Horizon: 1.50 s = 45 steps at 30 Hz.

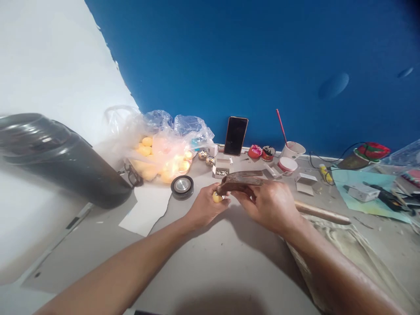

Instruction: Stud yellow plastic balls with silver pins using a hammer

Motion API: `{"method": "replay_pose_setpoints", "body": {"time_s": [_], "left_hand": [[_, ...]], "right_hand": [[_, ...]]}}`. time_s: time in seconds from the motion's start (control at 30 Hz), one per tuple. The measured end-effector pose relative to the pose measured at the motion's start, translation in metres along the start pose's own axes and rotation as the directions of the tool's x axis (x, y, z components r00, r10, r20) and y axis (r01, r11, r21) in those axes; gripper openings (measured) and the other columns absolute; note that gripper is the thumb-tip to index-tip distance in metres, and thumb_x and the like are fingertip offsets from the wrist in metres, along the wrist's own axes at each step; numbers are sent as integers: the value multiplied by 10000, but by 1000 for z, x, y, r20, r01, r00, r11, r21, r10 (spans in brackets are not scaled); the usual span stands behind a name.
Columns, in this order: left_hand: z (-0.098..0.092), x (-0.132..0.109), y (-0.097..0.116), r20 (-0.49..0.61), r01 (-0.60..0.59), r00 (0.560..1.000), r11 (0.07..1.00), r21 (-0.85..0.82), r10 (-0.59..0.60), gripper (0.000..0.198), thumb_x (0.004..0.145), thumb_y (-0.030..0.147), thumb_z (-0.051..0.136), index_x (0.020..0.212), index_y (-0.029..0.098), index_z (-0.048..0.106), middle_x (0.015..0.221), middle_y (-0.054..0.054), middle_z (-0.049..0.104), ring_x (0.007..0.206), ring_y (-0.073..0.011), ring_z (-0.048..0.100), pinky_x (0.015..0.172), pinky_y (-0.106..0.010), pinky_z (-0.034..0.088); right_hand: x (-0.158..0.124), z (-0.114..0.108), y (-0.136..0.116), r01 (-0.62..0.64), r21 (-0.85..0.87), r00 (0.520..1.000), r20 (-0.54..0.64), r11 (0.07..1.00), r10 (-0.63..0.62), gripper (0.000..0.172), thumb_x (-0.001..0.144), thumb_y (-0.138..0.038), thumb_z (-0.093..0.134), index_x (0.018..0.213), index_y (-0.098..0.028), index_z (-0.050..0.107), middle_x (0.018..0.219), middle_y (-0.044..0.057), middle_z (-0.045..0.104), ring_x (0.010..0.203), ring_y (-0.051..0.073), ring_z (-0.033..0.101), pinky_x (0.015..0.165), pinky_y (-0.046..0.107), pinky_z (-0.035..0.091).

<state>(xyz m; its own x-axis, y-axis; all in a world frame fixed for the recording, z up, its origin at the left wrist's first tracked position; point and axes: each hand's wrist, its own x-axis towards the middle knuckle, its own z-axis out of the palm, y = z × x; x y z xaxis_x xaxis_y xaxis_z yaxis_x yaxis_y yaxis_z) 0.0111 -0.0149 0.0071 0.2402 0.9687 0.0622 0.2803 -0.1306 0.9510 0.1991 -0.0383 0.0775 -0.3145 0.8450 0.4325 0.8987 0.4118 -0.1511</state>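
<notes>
In the head view, my left hand (206, 206) pinches a small yellow ball (217, 197) between thumb and fingers. My right hand (274, 203) is closed around a rusty pair of pincers (241, 178), whose jaws touch or nearly touch the ball. A bright metal bit seems to show at the ball's right side, too small to name. A small open box (221, 172) with shiny metal pieces lies just beyond the jaws. Beneath my right wrist a wooden handle (323, 212) sticks out to the right; its other end is hidden.
Left of my hands are a round black-and-silver lid (182, 186), plastic bags of yellow balls (144, 147) and a big dark bottle (62, 162). A phone (236, 135) leans on the blue wall. Further right stand a white cup (293, 150), a cloth (354, 258) and green paper (361, 181).
</notes>
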Motion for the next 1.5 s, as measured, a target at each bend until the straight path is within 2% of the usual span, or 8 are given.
{"method": "replay_pose_setpoints", "body": {"time_s": [0.23, 0.5, 0.8, 0.97, 1.1, 1.23, 1.4, 1.5], "left_hand": [[0, 0, 4, -52, -24, 998, 1000, 20, 25, 89, 750, 219, 639, 809, 158, 664, 721, 7, 630, 678, -136, 531, 637, -246, 438], [1, -1, 6, 37, 133, 991, 981, -140, -129, 133, 769, 285, 677, 809, 184, 600, 447, 90, 447, 365, -75, 379, 391, -208, 271], [1, -2, 7, 51, 109, 993, 984, -144, -102, 117, 753, 261, 655, 721, 186, 571, 423, 89, 451, 351, -76, 412, 390, -204, 321], [1, -2, 7, 52, 92, 995, 983, -159, -85, 158, 754, 277, 675, 708, 188, 553, 465, 76, 489, 361, -71, 422, 393, -206, 315], [2, -2, 7, 44, 117, 993, 983, -143, -111, 114, 742, 259, 661, 740, 180, 579, 471, 80, 467, 376, -73, 410, 401, -208, 313], [-1, -2, 6, 43, 102, 994, 988, -115, -98, 159, 735, 279, 707, 819, 180, 614, 599, 56, 549, 477, -78, 462, 466, -205, 354], [-3, 2, -2, 207, 164, 975, 901, -401, -86, 308, 834, 425, 692, 1004, 170, 656, 642, 28, 548, 549, -104, 492, 529, -232, 380], [-2, 6, -5, 226, 215, 969, 786, -579, -98, 396, 879, 513, 622, 971, 131, 675, 781, -58, 638, 529, -99, 493, 491, -247, 326]], "right_hand": [[-1, 1, -2, 23, 31, 1000, 12, 999, -24, 287, 927, -370, 550, 971, -233, 799, 787, 48, 782, 655, 201, 678, 575, 297, 346], [0, 0, 1, 12, 22, 1000, -1, 1000, -12, 293, 926, -396, 556, 922, -223, 793, 766, 54, 778, 649, 208, 678, 579, 297, 359], [1, 1, 1, -11, 61, 998, 59, 998, 8, 292, 930, -403, 565, 990, -246, 804, 802, 42, 795, 673, 219, 702, 593, 303, 380], [1, -2, -1, -35, 57, 999, -7, 998, 36, 333, 933, -429, 548, 1007, -231, 805, 784, 54, 790, 674, 229, 704, 585, 308, 379], [2, 0, 0, -41, 46, 996, 81, 998, 37, 302, 922, -415, 565, 916, -239, 810, 768, 49, 789, 662, 221, 699, 584, 305, 380], [7, 5, 13, -134, -55, 991, -32, 989, 132, 355, 921, -482, 555, 942, -228, 802, 754, 64, 776, 670, 229, 694, 582, 300, 386], [17, 19, 38, -330, -199, 939, 28, 923, 342, 411, 916, -558, 572, 951, -201, 773, 755, 102, 758, 667, 254, 683, 564, 310, 373], [20, 31, 52, -356, -197, 911, 144, 913, 386, 285, 917, -430, 596, 1063, -232, 739, 875, 89, 778, 754, 262, 705, 589, 308, 373]]}}
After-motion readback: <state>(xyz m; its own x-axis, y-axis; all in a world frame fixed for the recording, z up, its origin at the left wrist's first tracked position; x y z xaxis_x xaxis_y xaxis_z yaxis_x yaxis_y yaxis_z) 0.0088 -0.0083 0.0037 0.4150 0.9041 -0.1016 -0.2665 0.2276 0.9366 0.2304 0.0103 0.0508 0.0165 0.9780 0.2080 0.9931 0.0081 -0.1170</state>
